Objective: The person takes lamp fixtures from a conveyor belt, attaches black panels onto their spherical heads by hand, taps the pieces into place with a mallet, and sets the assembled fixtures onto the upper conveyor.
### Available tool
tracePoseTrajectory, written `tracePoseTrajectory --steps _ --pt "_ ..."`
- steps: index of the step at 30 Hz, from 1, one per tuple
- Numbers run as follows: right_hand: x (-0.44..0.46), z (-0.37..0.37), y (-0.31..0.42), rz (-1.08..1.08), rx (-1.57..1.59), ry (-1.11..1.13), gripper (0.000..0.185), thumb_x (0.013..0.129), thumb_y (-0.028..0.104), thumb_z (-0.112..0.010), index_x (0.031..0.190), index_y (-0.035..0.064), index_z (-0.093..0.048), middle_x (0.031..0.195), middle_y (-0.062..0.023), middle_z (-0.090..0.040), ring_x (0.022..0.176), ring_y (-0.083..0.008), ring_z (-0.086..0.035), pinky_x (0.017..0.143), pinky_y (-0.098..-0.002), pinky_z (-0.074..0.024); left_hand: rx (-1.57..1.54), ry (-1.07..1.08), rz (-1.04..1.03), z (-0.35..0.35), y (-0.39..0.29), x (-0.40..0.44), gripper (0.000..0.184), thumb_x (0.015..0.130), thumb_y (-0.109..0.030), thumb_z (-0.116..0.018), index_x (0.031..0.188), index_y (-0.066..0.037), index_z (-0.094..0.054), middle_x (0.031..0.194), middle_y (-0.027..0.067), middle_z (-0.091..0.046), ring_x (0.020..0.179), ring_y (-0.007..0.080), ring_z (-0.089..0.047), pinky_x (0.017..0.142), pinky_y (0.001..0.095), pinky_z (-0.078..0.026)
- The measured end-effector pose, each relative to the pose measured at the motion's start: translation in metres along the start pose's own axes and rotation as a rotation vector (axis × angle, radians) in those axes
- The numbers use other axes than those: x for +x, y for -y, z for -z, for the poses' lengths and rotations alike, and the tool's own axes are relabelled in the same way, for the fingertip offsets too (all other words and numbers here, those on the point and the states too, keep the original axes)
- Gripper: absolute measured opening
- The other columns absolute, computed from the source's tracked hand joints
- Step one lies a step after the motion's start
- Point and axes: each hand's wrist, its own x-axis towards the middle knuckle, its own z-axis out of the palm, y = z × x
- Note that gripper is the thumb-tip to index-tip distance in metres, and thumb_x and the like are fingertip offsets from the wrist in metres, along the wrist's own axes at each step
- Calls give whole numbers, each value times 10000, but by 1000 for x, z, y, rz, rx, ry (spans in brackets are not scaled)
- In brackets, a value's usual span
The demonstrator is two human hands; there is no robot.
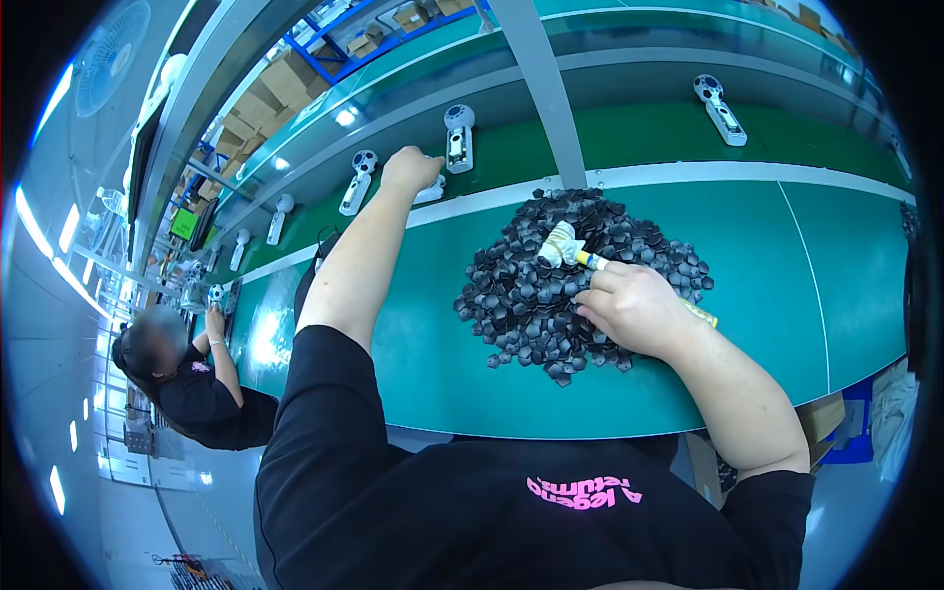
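Observation:
My left hand (411, 170) reaches out over the green belt, its fingers curled around the upper end of a white handheld device (430, 189). The hand hides the top of that device. In my right hand (634, 307) is a small mallet (561, 245) with a pale, wrapped-looking head and a yellow handle. Its head lies over a big heap of black, roughly five-sided plastic pieces (531, 295) on the green tabletop (423, 354). Beneath my right wrist, a yellow end (700, 313) sticks out.
Several similar white devices with ball-shaped heads lie along the belt (610, 147), including one (459, 138) beyond my left hand and another (720, 110) at the right. A metal post (541, 88) rises behind the heap. At the left a co-worker (187, 374) sits at the table.

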Motion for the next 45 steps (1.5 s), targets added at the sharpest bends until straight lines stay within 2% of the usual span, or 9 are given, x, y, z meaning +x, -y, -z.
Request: tracePoseTrajectory --steps 2,6,9,10,13,17,25,34,45 --pt "0 -1 0 -4 8 2 114 812 169 -767 857 68 -740 781 -56 -625 799 -266 -651 694 -386 -553 20 -20 -9 2 -5 -2 585 855 -532 -677 1098 -4 -741 1159 211 -714 1108 351 -676 968 425 -526" --pt "0 -4 -2 -10 26 -8 114 812 168 -768 855 66 -739 780 -56 -624 796 -267 -650 690 -386 -552 -98 90 64 5 -9 0 736 840 -591 -681 1235 30 -662 1258 242 -667 1171 362 -650 1000 423 -511" --pt "-3 -3 -4 -21 32 -13 112 812 168 -768 853 67 -738 778 -57 -623 791 -265 -649 687 -386 -551 -387 -38 -25 -1 2 2 906 814 -603 -725 1384 68 -515 1394 282 -565 1252 381 -595 1053 422 -475" --pt "-2 -1 -4 -23 31 -18 111 812 168 -769 849 68 -738 776 -56 -622 788 -263 -649 686 -386 -550 -384 -23 -30 -7 14 4 906 814 -603 -725 1384 68 -515 1394 282 -565 1252 381 -595 1053 422 -475" --pt "-3 0 -1 -52 33 -33 108 813 168 -770 843 70 -737 772 -56 -620 783 -258 -648 684 -386 -549 -362 102 -374 -28 61 15 1042 779 -568 -791 1465 98 -375 1448 301 -503 1305 390 -546 1098 419 -434" --pt "-1 -3 -1 -16 23 -28 110 816 170 -771 849 71 -739 771 -55 -618 779 -252 -647 684 -385 -546 -65 173 -470 -45 70 3 900 793 -472 -814 1427 62 -464 1388 265 -564 1274 388 -564 1090 421 -438" --pt "-3 -5 -3 -20 38 -65 117 826 180 -766 860 70 -744 771 -51 -618 779 -247 -646 681 -381 -545 -153 162 -426 -42 55 1 616 843 -395 -773 1316 -33 -616 1313 211 -607 1217 393 -581 1050 442 -455" --pt "-2 -4 -2 -33 32 -37 120 832 183 -763 850 67 -737 782 -50 -621 783 -245 -646 686 -380 -546 -164 96 -455 -45 37 -9 562 866 -360 -758 1306 -37 -623 1326 217 -604 1239 360 -577 1046 433 -442" --pt "-1 -5 -4 -22 42 -32 108 832 161 -761 857 60 -732 782 -50 -622 787 -243 -652 699 -377 -552 -111 169 -530 -44 12 -10 628 893 -445 -702 1395 -87 -580 1304 194 -584 1223 364 -566 1058 432 -445"
